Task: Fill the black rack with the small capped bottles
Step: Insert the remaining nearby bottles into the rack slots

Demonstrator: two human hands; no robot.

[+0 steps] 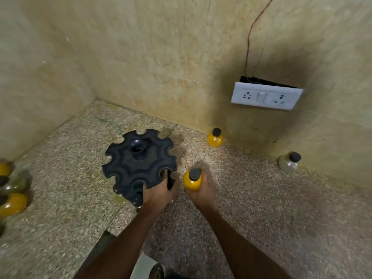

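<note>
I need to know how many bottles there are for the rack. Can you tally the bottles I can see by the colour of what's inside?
Yellow bottles: 4, one in the right hand, one by the wall, two at the left edge.
Clear or pale bottles: 2, one far right, one at the left edge.
Total: 6 clearly visible; the left-edge cluster is blurred and cropped, so more may be there.

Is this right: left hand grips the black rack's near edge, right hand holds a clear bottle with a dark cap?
Not quite. The head view shows the right hand holding a yellow bottle with a dark cap; the clear bottle stands untouched by the wall. The left hand does grip the black rack at its near edge.
</note>
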